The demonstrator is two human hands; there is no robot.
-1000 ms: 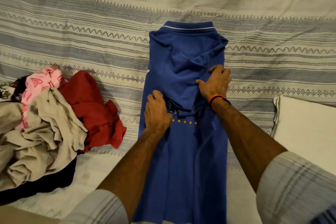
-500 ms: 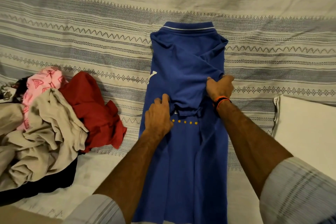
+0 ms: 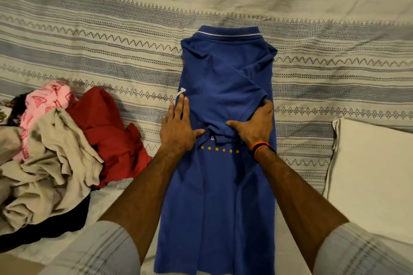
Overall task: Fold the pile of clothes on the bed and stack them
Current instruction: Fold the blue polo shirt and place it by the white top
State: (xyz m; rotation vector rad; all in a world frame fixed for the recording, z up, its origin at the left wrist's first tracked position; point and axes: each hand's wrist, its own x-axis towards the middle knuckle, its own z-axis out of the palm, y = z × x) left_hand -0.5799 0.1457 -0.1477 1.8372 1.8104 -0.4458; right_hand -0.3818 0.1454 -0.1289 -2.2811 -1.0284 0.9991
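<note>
A blue polo shirt (image 3: 219,185) lies flat and lengthwise on the striped bedspread (image 3: 111,51), collar at the far end, both sides folded inward into a narrow strip. My left hand (image 3: 177,125) presses flat on its left edge with straight fingers. At the right edge, my right hand (image 3: 254,126) rests palm down on the folded-in sleeve, thumb stretched toward the middle. A row of small yellow stars shows just below both hands.
A loose pile of clothes lies at the left: a red garment (image 3: 107,131), a beige one (image 3: 49,163), a pink patterned one (image 3: 42,102) and something black underneath. A white pillow (image 3: 371,172) sits at the right.
My left hand has slid to the shirt's left edge and flattened out. My right hand has let go of the sleeve edge and lowered onto it, palm down.
</note>
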